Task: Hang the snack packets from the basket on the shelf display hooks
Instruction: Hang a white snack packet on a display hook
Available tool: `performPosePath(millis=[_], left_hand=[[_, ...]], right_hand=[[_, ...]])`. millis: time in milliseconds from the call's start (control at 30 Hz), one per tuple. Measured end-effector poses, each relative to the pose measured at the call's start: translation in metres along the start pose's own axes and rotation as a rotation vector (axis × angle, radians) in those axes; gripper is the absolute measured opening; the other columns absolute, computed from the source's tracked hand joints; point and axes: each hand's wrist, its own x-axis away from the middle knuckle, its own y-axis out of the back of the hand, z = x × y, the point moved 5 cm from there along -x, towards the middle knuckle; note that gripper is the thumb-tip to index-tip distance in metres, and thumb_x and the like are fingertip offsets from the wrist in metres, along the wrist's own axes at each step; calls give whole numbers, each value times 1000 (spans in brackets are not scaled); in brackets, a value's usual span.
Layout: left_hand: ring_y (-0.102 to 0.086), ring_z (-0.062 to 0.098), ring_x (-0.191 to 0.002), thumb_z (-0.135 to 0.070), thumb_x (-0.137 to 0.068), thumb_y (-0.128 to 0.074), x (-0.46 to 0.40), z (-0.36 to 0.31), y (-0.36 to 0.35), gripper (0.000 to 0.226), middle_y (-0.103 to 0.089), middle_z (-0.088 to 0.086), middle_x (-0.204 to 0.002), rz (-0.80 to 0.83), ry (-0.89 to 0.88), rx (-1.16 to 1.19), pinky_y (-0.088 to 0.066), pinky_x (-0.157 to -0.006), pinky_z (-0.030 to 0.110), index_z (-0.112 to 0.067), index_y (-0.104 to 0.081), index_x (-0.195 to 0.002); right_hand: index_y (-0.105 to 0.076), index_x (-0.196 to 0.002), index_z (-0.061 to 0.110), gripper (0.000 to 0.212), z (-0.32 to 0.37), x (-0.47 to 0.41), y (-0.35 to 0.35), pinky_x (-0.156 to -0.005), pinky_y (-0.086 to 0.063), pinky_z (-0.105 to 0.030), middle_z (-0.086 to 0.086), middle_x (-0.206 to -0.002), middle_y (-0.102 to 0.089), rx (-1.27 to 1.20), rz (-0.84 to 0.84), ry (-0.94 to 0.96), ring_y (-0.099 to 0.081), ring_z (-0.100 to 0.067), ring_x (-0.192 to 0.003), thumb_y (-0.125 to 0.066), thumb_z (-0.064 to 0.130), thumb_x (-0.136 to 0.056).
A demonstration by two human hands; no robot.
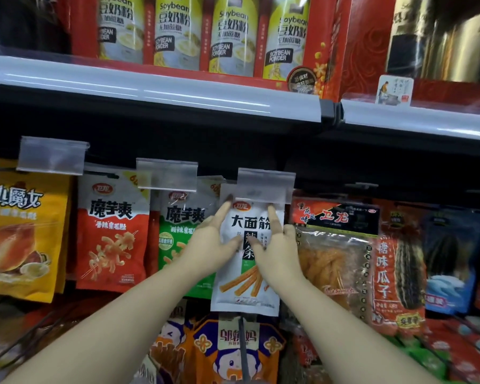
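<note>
Head view shows me both hands flat with straight fingers, left hand point(205, 245) and right hand point(277, 250) flanking the white packet point(247, 289), hanging long-axis twelve-to-six, its top at twelve under the clear tag point(265, 185).

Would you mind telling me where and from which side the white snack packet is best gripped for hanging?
Probably by its two upper side edges, from the front. The white snack packet hangs flat and upright facing the aisle; the left hand and right hand flank it, leaving the top free under the clear tag holder.
</note>
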Motion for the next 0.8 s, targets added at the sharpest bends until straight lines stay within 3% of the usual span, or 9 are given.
performPosePath(millis=[67, 167, 267, 367, 433, 600, 800], left_hand=[[-42, 1, -42, -36, -91, -58, 9, -3, 5, 78, -42, 10, -141, -28, -34, -63, -36, -47, 12, -35, -9, -152], [-50, 5, -54, -36, -91, -59, 23, 2, 9, 79, -38, 7, -142, -45, -35, -158, -53, -65, 26, -36, -10, -152], [-63, 18, -82, -42, -90, -56, 38, 17, 10, 74, -34, 2, -144, -25, 29, -288, -57, -73, 37, -38, -13, -150], [-58, 19, -108, -45, -91, -52, 58, 30, 11, 67, -38, -3, -144, -33, 3, -379, -56, -78, 37, -35, -18, -149], [-51, 18, -123, -47, -92, -49, 72, 41, 14, 63, -36, -8, -148, -30, -27, -425, -55, -83, 37, -35, -22, -148], [-56, 20, -118, -44, -95, -43, 118, 66, 25, 51, -47, -6, -140, 63, -90, -559, -53, -78, 36, -30, -35, -144], [-61, 22, -106, -39, -94, -44, 176, 87, 46, 35, -62, -3, -114, 111, -190, -622, -51, -69, 34, -23, -61, -120]], right_hand=[[-9, -152, 34, 75, 2, 8, -2, -93, -42, -29, -10, -146, -22, -6, -4, 21, -52, -27, -116, -57, 27, -95], [-10, -152, 33, 75, 0, 19, -9, -101, -41, -31, -10, -156, -8, 21, 43, 7, -39, -28, -134, -56, 17, -95], [-15, -151, 34, 71, -6, 32, -16, -100, -41, -33, -10, -157, -6, 81, 92, 6, -34, -30, -136, -53, 10, -95], [-20, -150, 27, 66, -6, 52, -18, -105, -38, -35, -9, -157, -3, 253, 128, 15, -18, -29, -143, -51, 10, -95], [-23, -148, 22, 59, -1, 68, -16, -104, -39, -37, -8, -157, -5, 419, 148, 48, -18, -28, -142, -48, 15, -96], [-27, -146, 18, 52, 13, 115, -24, -103, -37, -41, -9, -147, -35, 746, 260, 133, -33, -28, -134, -43, 26, -98], [-32, -144, 16, 55, 29, 184, -48, -97, -38, -39, -6, -137, -47, 801, 322, 150, -42, -29, -124, -47, 32, -94]])
